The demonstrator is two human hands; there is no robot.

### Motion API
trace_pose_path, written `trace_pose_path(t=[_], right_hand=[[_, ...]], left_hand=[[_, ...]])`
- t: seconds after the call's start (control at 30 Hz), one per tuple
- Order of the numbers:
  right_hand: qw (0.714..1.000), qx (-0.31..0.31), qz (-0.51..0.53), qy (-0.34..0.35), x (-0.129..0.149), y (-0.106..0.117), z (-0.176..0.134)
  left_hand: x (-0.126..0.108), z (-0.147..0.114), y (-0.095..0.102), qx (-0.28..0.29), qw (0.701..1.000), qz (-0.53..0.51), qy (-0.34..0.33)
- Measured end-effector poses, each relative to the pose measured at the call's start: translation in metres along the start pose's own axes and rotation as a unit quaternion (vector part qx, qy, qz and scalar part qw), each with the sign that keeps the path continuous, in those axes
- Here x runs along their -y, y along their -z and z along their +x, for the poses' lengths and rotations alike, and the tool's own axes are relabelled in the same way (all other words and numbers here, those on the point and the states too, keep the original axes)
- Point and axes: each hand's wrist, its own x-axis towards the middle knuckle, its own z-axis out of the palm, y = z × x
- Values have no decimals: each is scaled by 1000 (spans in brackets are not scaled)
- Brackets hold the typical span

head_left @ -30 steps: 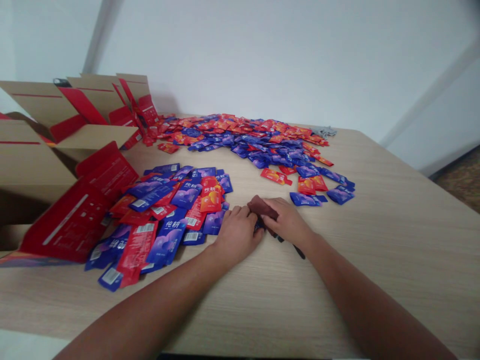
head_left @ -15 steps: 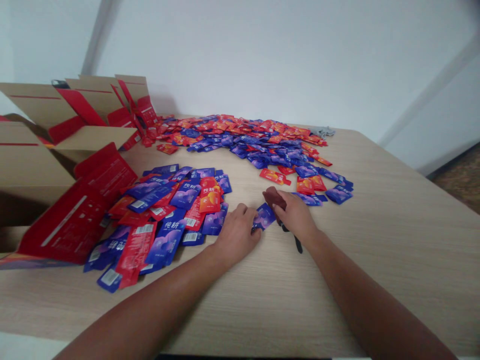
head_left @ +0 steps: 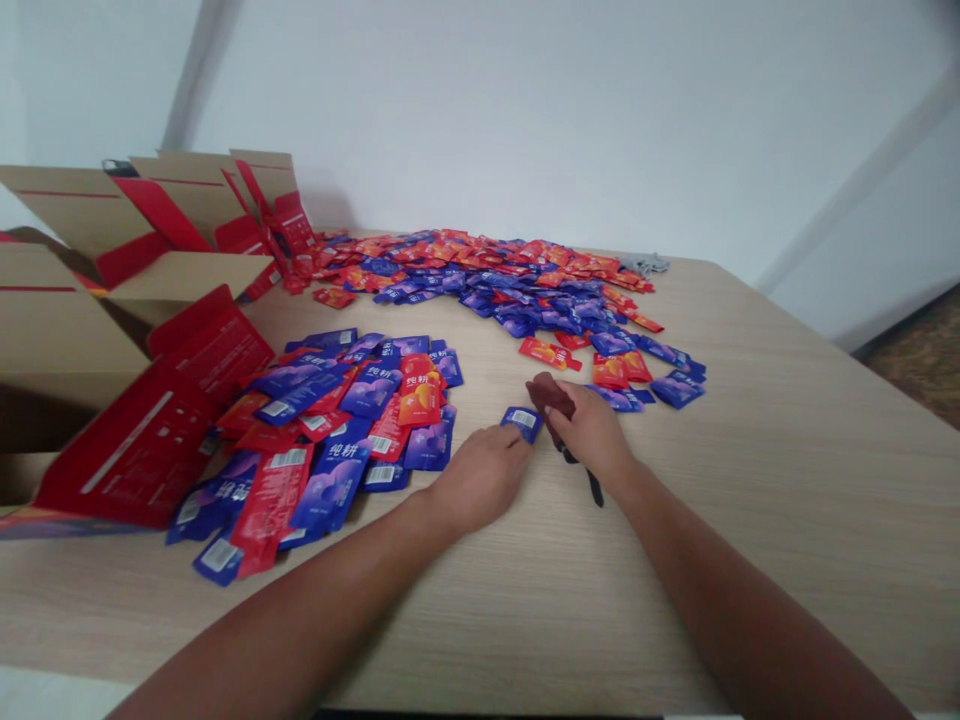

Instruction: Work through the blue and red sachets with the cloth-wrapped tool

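Note:
My left hand (head_left: 486,476) is closed with its fingertips on a small blue sachet (head_left: 523,420), whose white barcode label faces up. Just to the right, my right hand (head_left: 598,430) grips a folded brown cloth (head_left: 553,400) close to the sachet's edge. A black strap-like piece (head_left: 596,488) sticks out below the right hand; what it belongs to is hidden. Left of my left hand lies a loose heap of blue and red sachets (head_left: 341,470), some front up, others showing barcodes.
A long pile of red and blue sachets (head_left: 480,275) runs along the back of the wooden table (head_left: 787,480). Open cardboard boxes (head_left: 142,440) with red flaps stand at the left. Several stray sachets (head_left: 622,368) lie beyond my right hand, and a grey cloth (head_left: 646,264) is at the back right.
The blue sachet under my left hand has turned over, from its purple printed face to its barcode side. My left hand has moved slightly right. The right hand stays nearly still with the cloth.

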Motion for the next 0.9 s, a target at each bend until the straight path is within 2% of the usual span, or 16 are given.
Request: trace_pose_path(t=[0.1, 0.2, 0.27, 0.33, 0.43, 0.5, 0.57, 0.73, 0.9], right_hand=[[999, -24, 38, -23, 4, 3, 1], [993, -62, 96, -36, 15, 10, 0], [988, -74, 138, -13, 26, 15, -3], [983, -37, 171, 47, 37, 18, -7], [972, 65, 192, 120, 47, 18, -11], [969, 98, 182, 137, 48, 16, -11], [972, 99, 155, 145, 44, 13, -9], [989, 61, 82, 109, 27, 3, -6], [996, 22, 37, 72, 19, 0, -5]], left_hand=[[-2, 0, -1, 36, 999, 10, -26], [-4, -1, -1, 25, 999, 1, -27], [-5, -2, -1, 15, 999, -1, -30], [-5, -3, -3, 2, 999, -7, -33], [-4, -2, -7, -15, 999, -31, -37], [-3, -1, -9, -19, 998, -45, -42], [-3, 0, -10, -22, 997, -50, -54], [-4, 0, -8, -31, 995, -40, -89], [-4, 0, -5, -19, 995, -33, -92]])
